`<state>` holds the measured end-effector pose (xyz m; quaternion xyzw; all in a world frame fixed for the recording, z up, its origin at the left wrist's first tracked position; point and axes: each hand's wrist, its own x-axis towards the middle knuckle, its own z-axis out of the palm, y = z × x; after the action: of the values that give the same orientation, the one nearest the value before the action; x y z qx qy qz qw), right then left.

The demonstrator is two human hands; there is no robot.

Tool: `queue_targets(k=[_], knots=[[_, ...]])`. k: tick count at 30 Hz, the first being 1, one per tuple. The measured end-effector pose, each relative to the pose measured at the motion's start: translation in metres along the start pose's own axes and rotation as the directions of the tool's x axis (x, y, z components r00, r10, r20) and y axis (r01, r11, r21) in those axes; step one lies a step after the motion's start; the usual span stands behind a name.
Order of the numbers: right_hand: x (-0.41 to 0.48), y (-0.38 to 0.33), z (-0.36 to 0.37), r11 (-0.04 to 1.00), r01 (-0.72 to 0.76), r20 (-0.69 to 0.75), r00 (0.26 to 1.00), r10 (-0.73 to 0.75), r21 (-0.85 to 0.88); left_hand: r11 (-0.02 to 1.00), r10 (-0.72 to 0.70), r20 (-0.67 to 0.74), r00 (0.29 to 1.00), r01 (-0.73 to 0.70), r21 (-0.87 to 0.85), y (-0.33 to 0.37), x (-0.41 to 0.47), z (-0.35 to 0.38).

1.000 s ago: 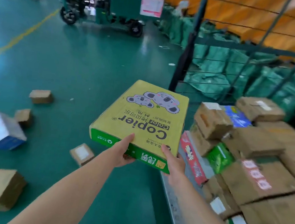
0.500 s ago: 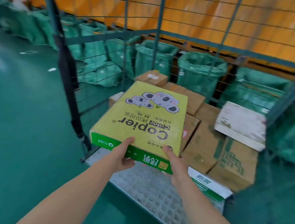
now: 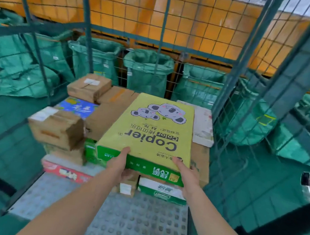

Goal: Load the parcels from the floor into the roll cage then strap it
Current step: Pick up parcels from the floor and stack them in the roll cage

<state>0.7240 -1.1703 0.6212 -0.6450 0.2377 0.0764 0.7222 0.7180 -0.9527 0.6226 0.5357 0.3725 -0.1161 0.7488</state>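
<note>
Both hands hold a yellow-green paper box (image 3: 148, 132) by its near short edge, inside the open front of the roll cage (image 3: 233, 78). The left hand (image 3: 120, 162) grips the near left corner, with the thumb flat on the top face and the fingers curled underneath, out of sight. The right hand (image 3: 186, 173) grips the near right corner the same way. The paper box lies nearly flat over the middle of the pile of parcels; I cannot tell whether its far end rests on the pile or is clear of it.

The pile sits toward the back of the studded metal cage floor (image 3: 137, 222). At its left edge a dented cardboard box (image 3: 57, 128) stands on top, with a blue box (image 3: 75, 106) just behind it and a taped brown box (image 3: 88, 87) at the back left corner. A red box (image 3: 65, 171) lies at the near left of the pile. Below the hands are a small carton (image 3: 127, 187) and a white-and-green box (image 3: 160, 191). A flat white parcel (image 3: 203, 123) lies along the right side, next to the mesh.

Behind the cage a row of green sacks (image 3: 148, 71) stands open against an orange wall (image 3: 181, 23).
</note>
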Motion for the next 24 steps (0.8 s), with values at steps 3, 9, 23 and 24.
queue_targets(k=[3,9,23,24], knots=[[0.047,-0.016,-0.021,1.000,-0.027,-0.011,1.000,0.026,-0.003,0.999,-0.024,0.023,0.999,0.023,0.033,0.011,0.021,0.043],[0.108,-0.052,-0.053,0.999,-0.036,-0.126,0.991,0.038,0.024,0.997,-0.032,0.042,0.999,0.029,0.070,0.026,0.059,0.120],[0.269,-0.097,-0.064,0.998,-0.050,-0.338,0.940,0.040,-0.023,0.983,-0.166,0.139,0.976,0.152,0.100,0.091,0.205,0.241],[0.277,-0.100,-0.064,0.998,-0.055,-0.349,0.936,0.042,-0.028,0.982,-0.170,0.141,0.975,0.156,0.105,0.095,0.214,0.249]])
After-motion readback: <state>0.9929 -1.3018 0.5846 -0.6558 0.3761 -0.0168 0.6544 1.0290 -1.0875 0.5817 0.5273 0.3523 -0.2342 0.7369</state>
